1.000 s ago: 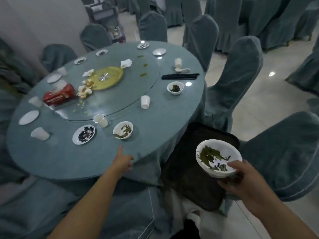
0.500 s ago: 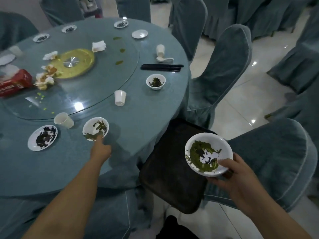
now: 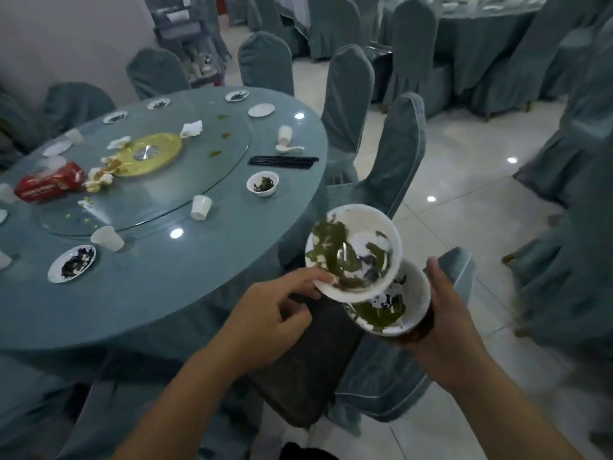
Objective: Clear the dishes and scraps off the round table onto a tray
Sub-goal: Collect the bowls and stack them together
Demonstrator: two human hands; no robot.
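Note:
My left hand [image 3: 268, 313] grips a white bowl [image 3: 361, 234] smeared with green scraps, tilted over a second white bowl [image 3: 401, 300] that my right hand [image 3: 444, 313] holds from the right. Both bowls hang above the dark tray [image 3: 305, 370] lying on a chair seat beside the round table [image 3: 205, 267]. On the table remain a small bowl with scraps [image 3: 262, 183], a saucer with dark scraps [image 3: 72, 263], two paper cups [image 3: 201, 207] [image 3: 107, 238], black chopsticks [image 3: 283, 162] and a spoon [image 3: 289, 148].
A glass turntable [image 3: 205, 180] carries a yellow disc [image 3: 149, 155], crumpled napkins [image 3: 191, 128] and a red box [image 3: 49, 185]. Several more saucers and cups ring the far rim. Covered chairs [image 3: 398, 161] surround the table; tiled floor [image 3: 464, 200] lies to the right.
My left hand has lifted the scrap bowl off the table and brought it over the bowl in my right hand. The view has swung up and to the right.

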